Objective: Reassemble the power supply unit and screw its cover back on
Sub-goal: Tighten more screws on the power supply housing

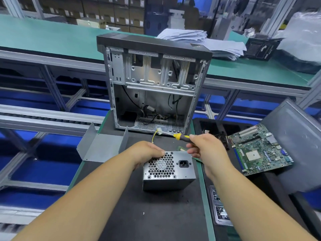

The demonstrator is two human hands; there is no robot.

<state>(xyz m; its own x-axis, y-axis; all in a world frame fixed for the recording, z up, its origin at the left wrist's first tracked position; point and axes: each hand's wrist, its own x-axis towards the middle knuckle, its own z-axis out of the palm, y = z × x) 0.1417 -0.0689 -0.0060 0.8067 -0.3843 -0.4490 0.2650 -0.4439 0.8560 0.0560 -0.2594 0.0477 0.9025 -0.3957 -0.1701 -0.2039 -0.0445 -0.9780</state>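
Left hand (147, 151): fingers curled over the far top edge of the grey metal box-shaped power supply unit (168, 171), gripping it.

Right hand (206, 150): fingers closed round the handle of a yellow-and-black screwdriver (180, 136), whose shaft pointed left and away, above the unit's far side; tip blurred.

Power supply unit: stood on the black mat (139, 214), between the two forearms, with its honeycomb vent grille and black mains socket facing up. Yellow wires with a white plastic connector (159, 132) showed just beyond it. Whether the cover was fully seated could not be told.

Bent grey sheet-metal panel (102, 146): lay on the mat to the left of the unit, edges turned up.

Open grey steel computer case (152, 84): stood upright at the far end of the mat, interior exposed, loose black cables inside.

Green printed circuit board (260, 150): rested tilted at the right, beside a large dark grey flat panel (295, 145).

Surroundings: green-topped workbench (43, 37) behind, bearing a stack of white papers (199, 40); aluminium frames and shelves of cardboard boxes beyond.
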